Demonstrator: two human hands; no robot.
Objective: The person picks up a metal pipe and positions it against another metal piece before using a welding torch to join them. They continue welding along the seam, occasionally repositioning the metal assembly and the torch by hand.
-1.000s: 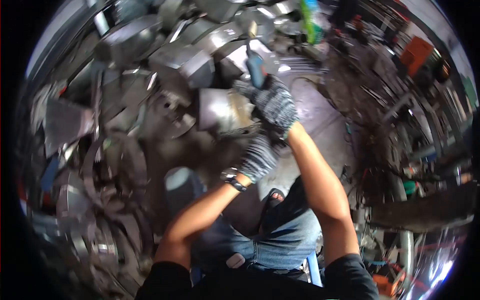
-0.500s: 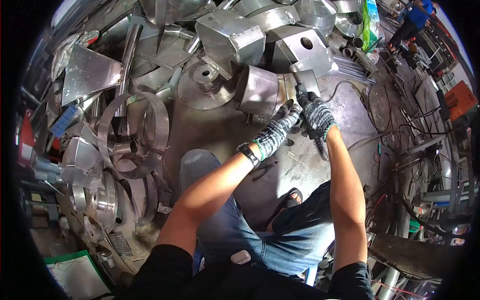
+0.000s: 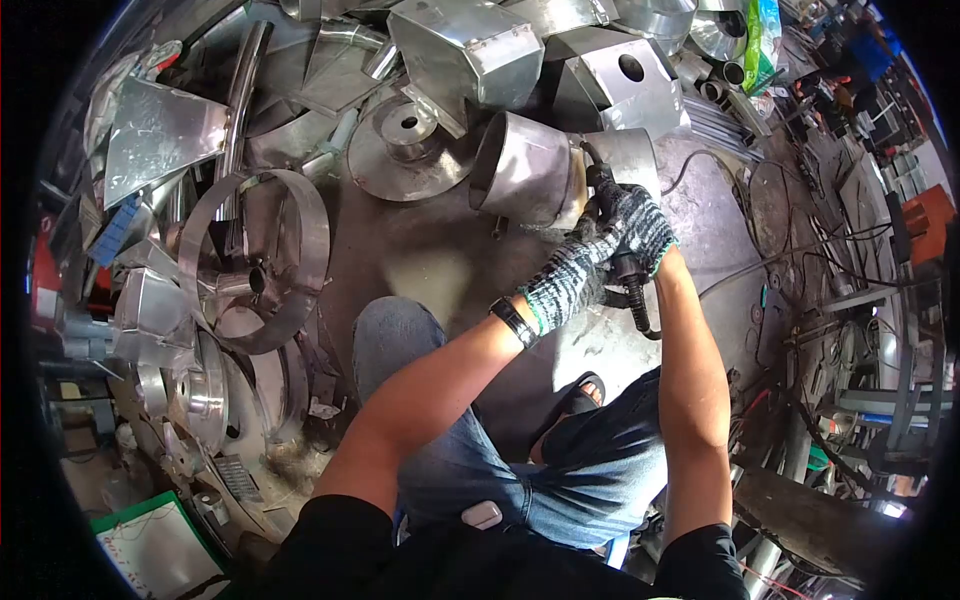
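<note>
Both hands wear grey and white knit gloves. My right hand (image 3: 640,228) is wrapped round a dark handheld tool (image 3: 630,275) with a ribbed cable end hanging below it. Against the tool and the right hand presses my left hand (image 3: 578,272), its fingers closed and partly hidden. The tool's narrow tip reaches the seam of a metal piece made of a flared cone (image 3: 530,170) and a short cylinder (image 3: 622,160), lying on its side on the floor. A brownish band runs along that seam.
Metal housings (image 3: 465,50) and a box with a round hole (image 3: 625,85) lie beyond the cone. A round flanged disc (image 3: 405,165) and a large ring (image 3: 255,260) are to the left. Cables (image 3: 790,255) run at right. Part of a person (image 3: 870,55) shows top right.
The view has shifted slightly. My left hand has moved in against the right hand and tool, and the tool's ribbed end shows more clearly. The cone and cylinder appear turned slightly.
</note>
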